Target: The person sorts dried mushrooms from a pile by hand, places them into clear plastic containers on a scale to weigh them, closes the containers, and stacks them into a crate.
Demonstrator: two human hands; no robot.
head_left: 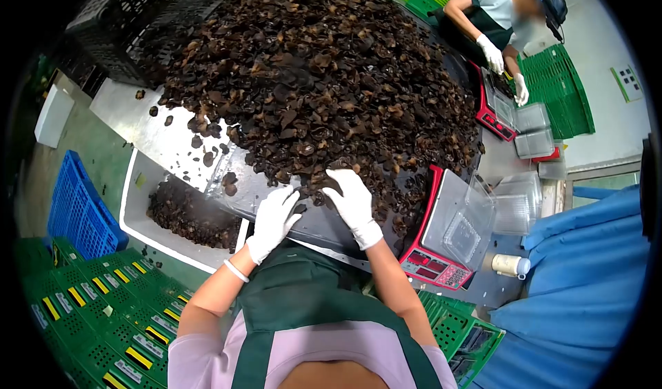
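A large heap of dark brown wood ear mushrooms (310,79) covers most of the table in front of me. My left hand (274,217), white-gloved, is at the heap's near edge, fingers stretched forward and thumb apart. A small dark mushroom piece (299,209) shows at the gap between that thumb and the fingers; whether it is gripped I cannot tell. Also gloved, my right hand (352,203) reaches the front of the heap with thumb and fingers apart, its fingertips touching mushrooms. A few loose pieces lie between both hands on the grey tabletop (317,227).
A red-framed scale (441,230) with a clear plastic box stands right, near stacked clear boxes (514,203) and a bottle (510,265). Left below is a white bin (131,210) holding mushrooms. Green crates (103,320) and a black crate (124,31) flank me. A co-worker (483,17) works beyond.
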